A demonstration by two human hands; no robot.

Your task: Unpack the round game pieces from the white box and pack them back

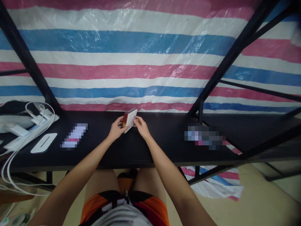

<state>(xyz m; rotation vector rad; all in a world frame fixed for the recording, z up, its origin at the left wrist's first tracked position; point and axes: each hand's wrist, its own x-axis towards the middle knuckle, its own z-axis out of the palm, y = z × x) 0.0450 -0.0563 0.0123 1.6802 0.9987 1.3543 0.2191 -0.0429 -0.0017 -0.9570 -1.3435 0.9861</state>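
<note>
- I have both hands over the black counter, its near edge running just above the person's thighs and its back edge meeting the striped sheet.
- One small box is between the hands, toward the counter's back edge, tilted; I can't tell whether its lower corner touches the surface.
- The left hand has its fingers narrowed around the box, thumb low on the white face.
- The right hand has its fingers bent at the white face's right side; whether they grip or only touch, I can't tell.
- For sideways movement, I read two pixelated patches as limits: one left of the hands, one well apart on the right.
- The box is flat-sided, its narrow side dark red shading to gold.
- Behind, the sheet is glossy, wrinkled plastic in red, white and blue; two thick black posts slant before it, left and right.
- Far left I count one white slotted plate, round-cornered, beside a tangle of white cables.
</note>
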